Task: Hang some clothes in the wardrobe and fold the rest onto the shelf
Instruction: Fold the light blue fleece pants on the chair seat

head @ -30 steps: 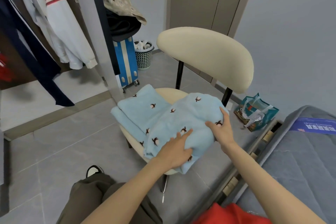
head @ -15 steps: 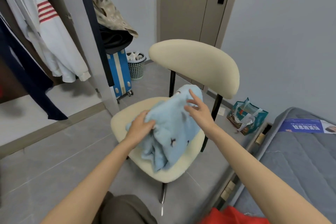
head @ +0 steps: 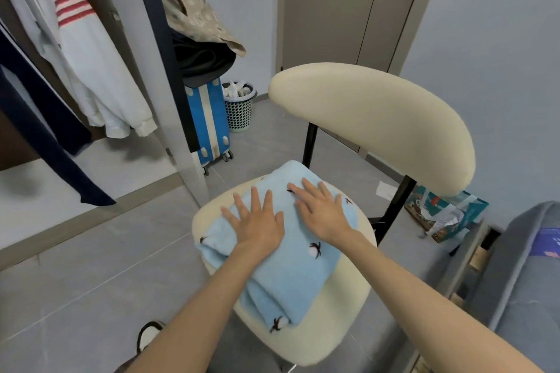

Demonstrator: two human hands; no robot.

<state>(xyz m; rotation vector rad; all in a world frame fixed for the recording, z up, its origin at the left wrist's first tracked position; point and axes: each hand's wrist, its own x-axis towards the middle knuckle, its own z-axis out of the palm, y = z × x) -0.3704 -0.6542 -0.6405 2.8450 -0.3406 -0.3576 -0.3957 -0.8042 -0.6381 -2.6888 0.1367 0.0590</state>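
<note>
We press both flat, open hands, left [head: 257, 221] and right [head: 322, 212], on the folded light-blue fleece garment [head: 291, 269] atop the cream padded chair [head: 348, 312], apparently folded but not yet shelved.

Light blue garment [head: 298, 269] with small dark-and-white motifs lying folded in layers on cream chair seat [head: 342, 324], one end hanging toward seat's front edge; white red-striped top [head: 91, 48] hanging in wardrobe.

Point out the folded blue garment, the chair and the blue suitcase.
folded blue garment [head: 298, 269], head view, bare patch below the hands
chair [head: 372, 118], head view, middle of the backrest
blue suitcase [head: 209, 121], head view, front face
</note>
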